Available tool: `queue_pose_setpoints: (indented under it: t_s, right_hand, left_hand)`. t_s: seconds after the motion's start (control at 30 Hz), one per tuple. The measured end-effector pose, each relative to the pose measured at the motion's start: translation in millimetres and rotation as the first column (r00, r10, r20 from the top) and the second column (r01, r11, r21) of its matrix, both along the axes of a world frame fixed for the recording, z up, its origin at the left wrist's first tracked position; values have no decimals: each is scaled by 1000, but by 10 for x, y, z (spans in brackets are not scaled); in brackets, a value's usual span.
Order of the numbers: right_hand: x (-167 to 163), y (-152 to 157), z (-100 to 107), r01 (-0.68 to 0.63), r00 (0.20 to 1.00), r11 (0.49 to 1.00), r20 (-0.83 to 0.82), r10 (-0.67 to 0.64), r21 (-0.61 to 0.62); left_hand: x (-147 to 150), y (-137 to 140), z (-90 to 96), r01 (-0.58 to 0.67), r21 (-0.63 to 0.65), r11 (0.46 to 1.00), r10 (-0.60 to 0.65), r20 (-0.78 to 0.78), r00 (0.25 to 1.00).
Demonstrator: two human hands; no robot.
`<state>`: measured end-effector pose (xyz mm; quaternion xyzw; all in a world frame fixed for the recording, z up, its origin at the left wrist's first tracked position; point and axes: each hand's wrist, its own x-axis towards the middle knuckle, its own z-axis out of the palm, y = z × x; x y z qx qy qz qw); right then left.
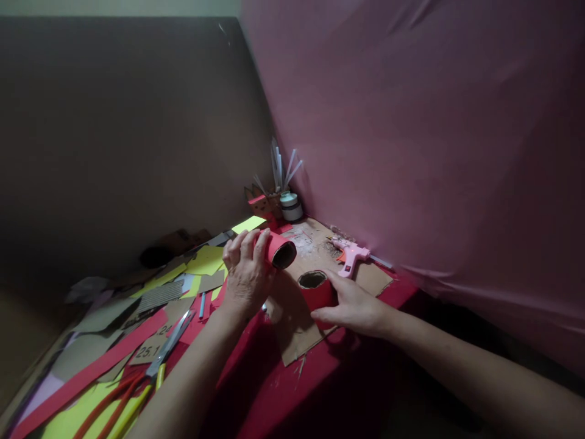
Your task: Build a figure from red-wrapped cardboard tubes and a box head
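Observation:
My left hand [249, 268] is closed around a red-covered cardboard tube [275, 245], held tilted with its dark open end facing right. A second, short red cardboard tube [316, 297] stands upright, its round opening on top. My right hand [354, 303] grips this one from the right, thumb and fingers round its side. Beneath it lies a brown cardboard sheet [295, 326]. Just beyond the right hand a pink glue gun [351, 255] rests on the cardboard with a glue stick out of its back.
Scissors with red handles [114, 396] and yellow-handled scissors [132, 410] lie among paper and cardboard scraps [103, 356] at left. At the back stand a white jar [291, 208] and a holder with white sticks [280, 167]. A pink-covered wall [411, 134] rises on the right.

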<state>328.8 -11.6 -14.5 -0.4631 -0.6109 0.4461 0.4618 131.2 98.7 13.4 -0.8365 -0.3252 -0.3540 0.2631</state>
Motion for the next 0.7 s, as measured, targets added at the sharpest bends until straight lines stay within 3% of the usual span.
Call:
queue_pose_setpoints:
  t_s: [0.7]
  right_hand:
    - [80,-121,-89,4,998,1000,-67,-4,-5]
  left_hand:
    - [4,153,-1,104,123,987,-101,-37,994]
